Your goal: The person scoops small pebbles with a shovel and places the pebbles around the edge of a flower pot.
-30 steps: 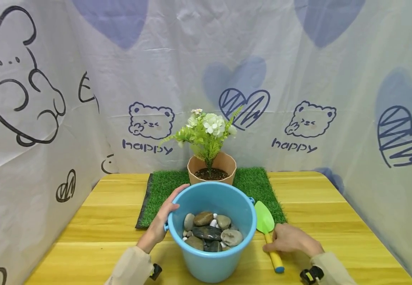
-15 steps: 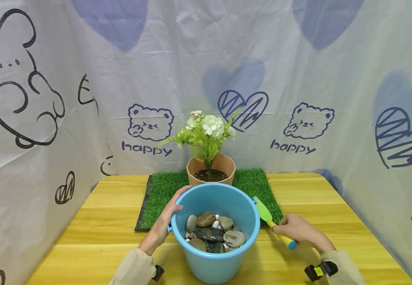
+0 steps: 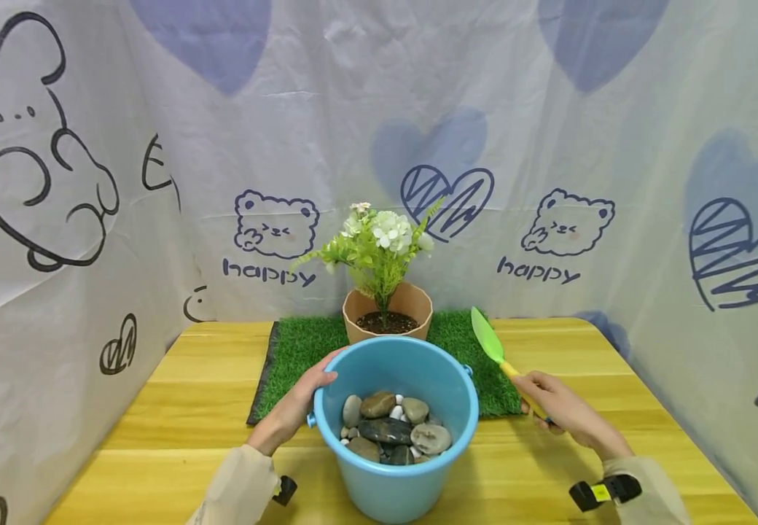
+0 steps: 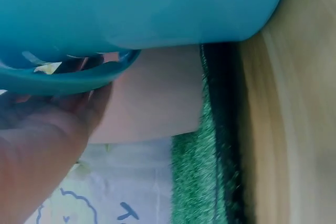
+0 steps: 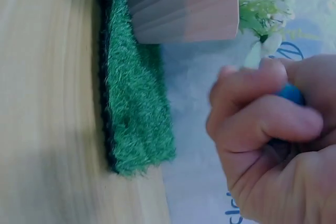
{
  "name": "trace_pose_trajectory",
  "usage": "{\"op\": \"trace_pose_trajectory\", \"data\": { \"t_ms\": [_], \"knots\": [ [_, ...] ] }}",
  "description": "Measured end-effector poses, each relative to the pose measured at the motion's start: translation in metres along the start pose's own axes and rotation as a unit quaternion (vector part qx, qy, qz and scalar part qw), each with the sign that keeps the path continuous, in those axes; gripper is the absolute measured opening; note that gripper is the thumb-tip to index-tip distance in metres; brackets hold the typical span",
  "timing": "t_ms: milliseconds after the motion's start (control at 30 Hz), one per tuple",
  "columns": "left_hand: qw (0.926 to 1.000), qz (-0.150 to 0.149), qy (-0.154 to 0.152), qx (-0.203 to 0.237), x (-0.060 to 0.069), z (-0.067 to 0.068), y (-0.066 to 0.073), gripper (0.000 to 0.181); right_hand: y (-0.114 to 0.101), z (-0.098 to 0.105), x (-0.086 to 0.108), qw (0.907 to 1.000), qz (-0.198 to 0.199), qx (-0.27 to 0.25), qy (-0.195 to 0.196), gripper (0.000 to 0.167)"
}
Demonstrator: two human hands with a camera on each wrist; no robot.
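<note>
Your left hand point(image 3: 297, 405) grips the blue bucket point(image 3: 395, 490) at its rim, stones point(image 3: 385, 430) inside. Your right hand point(image 3: 563, 408) holds the green-and-yellow trowel point(image 3: 495, 350) by its handle, right of the bucket — its tip points away from you — while the potted plant point(image 3: 382, 266) stands behind on the grass mat point(image 3: 303, 357).

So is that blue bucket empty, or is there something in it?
Partly filled: the head view shows stones inside the blue bucket, lying well below its rim.
</note>
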State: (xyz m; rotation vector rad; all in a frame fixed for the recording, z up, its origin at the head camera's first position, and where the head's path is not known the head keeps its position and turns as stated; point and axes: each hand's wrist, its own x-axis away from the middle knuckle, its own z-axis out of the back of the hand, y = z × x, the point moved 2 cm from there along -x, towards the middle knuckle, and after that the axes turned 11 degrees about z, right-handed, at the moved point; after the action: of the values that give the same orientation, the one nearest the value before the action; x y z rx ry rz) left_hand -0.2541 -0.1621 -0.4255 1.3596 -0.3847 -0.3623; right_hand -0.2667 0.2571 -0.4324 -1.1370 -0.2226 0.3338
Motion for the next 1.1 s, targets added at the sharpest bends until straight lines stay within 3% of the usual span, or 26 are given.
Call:
{"op": "trace_pose_trajectory", "data": {
  "t_ms": [167, 333, 533, 633, 767, 1100],
  "knots": [
    [0.9996, 0.026, 0.008, -0.004, 0.0, 0.001, -0.003, 0.061, -0.012, -0.001, -0.006, 0.9966, 0.055, -0.003, 0.061, 0.046],
    [1.0, -0.004, 0.008, 0.005, -0.006, 0.001, 0.004, 0.057, -0.031, 0.0, -0.008, 0.9841, 0.095, -0.001, 0.15, 0.045],
    [0.9996, -0.012, 0.024, -0.004, -0.006, 0.003, 0.013, 0.058, -0.056, 0.003, -0.005, 0.9684, 0.143, -0.054, 0.197, 0.031],
    [0.9997, -0.013, 0.021, -0.009, -0.006, 0.003, 0.014, 0.057, -0.067, 0.004, -0.004, 0.9632, 0.166, -0.059, 0.203, 0.027],
    [0.9997, -0.01, 0.023, -0.007, -0.006, 0.003, 0.015, 0.057, -0.079, 0.003, -0.006, 0.9662, 0.176, -0.039, 0.185, 0.037],
    [0.9995, -0.005, 0.023, -0.019, -0.007, 0.003, 0.014, 0.057, -0.099, -0.008, -0.007, 0.9788, 0.138, 0.057, 0.14, 0.043]
  ]
}}
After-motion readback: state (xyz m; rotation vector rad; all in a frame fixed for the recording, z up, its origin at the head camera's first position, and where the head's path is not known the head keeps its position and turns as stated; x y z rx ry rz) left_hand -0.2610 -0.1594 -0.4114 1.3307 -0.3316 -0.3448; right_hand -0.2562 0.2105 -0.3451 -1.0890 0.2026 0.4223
